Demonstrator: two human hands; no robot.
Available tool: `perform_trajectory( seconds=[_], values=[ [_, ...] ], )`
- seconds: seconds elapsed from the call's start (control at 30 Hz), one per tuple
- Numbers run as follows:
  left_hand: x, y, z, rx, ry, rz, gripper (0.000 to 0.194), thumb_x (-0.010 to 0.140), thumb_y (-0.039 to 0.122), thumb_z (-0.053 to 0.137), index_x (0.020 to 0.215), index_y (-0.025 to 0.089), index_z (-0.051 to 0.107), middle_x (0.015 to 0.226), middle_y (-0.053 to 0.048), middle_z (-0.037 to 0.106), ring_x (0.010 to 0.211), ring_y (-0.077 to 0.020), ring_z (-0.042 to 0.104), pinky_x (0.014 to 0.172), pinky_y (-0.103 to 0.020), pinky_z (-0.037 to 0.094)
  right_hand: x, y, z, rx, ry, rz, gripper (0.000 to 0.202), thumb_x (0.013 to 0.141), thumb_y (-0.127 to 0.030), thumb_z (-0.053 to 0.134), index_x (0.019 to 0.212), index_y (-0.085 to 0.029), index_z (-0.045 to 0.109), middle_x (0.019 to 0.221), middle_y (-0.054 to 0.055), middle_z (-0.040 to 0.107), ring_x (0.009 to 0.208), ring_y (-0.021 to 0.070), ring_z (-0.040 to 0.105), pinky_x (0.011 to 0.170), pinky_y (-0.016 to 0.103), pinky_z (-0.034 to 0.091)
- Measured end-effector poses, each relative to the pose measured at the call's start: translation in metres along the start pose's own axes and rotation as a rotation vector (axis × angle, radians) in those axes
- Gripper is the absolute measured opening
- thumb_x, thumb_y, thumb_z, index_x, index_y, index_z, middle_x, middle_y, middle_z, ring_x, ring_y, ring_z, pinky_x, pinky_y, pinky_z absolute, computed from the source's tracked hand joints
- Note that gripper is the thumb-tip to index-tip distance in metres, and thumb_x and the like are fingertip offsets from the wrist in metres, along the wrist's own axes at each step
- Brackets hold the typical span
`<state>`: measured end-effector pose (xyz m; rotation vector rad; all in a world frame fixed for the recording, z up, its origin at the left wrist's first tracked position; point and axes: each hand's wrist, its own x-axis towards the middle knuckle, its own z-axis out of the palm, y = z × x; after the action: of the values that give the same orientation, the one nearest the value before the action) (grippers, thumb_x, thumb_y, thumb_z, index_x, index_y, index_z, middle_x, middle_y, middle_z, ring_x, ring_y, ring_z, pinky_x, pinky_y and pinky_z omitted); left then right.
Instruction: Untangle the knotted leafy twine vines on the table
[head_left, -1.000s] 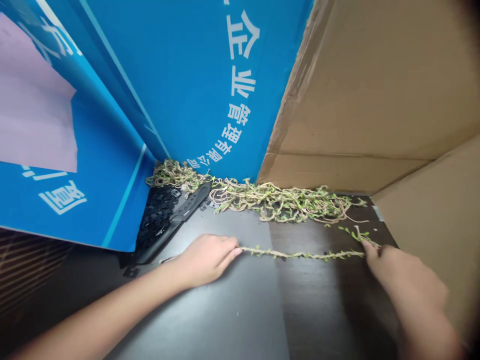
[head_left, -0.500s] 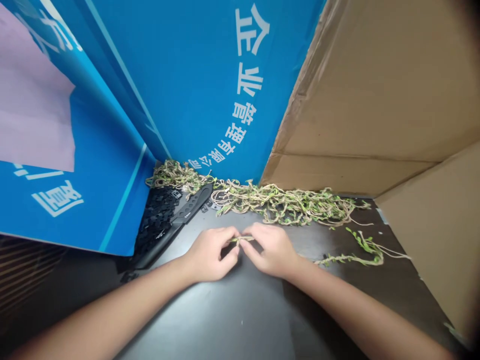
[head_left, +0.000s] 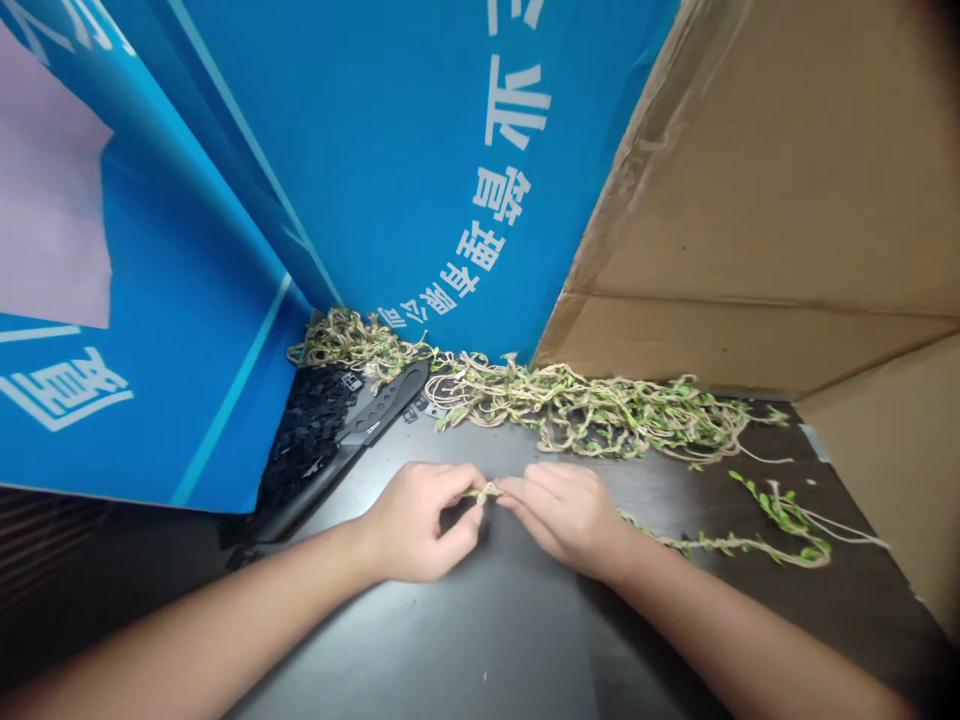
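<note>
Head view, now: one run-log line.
left hand: pinching leafy cord | right hand: pinching same cord, close by | loose strand: on table, at right | tangled pile: beyond hands

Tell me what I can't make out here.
In the head view:
Leafy twine: partly hidden by the right hand and wrist.
Whether it's knotted at the left hand: too small.
Pink sheet: cut off by the left edge.
Blue panel: cut off by the top edge.
</note>
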<state>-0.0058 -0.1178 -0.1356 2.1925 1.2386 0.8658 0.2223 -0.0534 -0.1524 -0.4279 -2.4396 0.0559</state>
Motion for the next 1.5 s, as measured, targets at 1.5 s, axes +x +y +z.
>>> perform_trajectory(
  seconds=[1.5],
  values=[
    [0.0, -0.003, 0.003, 0.124, -0.196, -0.112, 0.031, 0.108, 0.032, 0.037, 0.101, 0.019, 0.064, 0.089, -0.003, 0.069, 0.077, -0.0162, 0.063, 0.069, -0.03, 0.04, -0.006, 0.001, -0.003, -0.038, -0.091, 0.021, 0.013, 0.104, -0.021, 0.056, 0.103, -0.016, 0.068, 0.072, 0.001, 0.053, 0.068, 0.0157, 0.046, 0.064, 0.031, 0.032]
  ],
)
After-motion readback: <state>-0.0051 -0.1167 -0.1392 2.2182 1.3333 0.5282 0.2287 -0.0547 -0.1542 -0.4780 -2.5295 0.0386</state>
